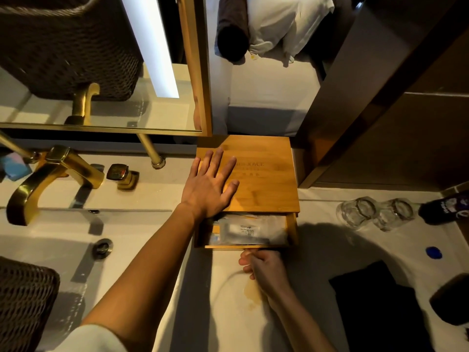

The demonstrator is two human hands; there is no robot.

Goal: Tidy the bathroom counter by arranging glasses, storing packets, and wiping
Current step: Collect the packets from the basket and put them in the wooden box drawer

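Note:
A bamboo box (266, 184) stands on the white counter (317, 240) against the mirror. My left hand (210, 184) lies flat on its lid, fingers spread. The box's drawer (291, 229) is pulled partly out and holds white packets (251, 231). My right hand (264, 270) is at the drawer's front edge, fingers curled against it. Two clear glasses (355, 212) (393, 214) stand upside down side by side to the right of the box.
A gold faucet (50, 174) and sink drain (102, 247) lie to the left. A dark bottle (444, 209) lies past the glasses, a blue cap (433, 252) below it. A black cloth (375, 306) covers the counter's lower right. A yellowish stain (252, 293) marks the counter.

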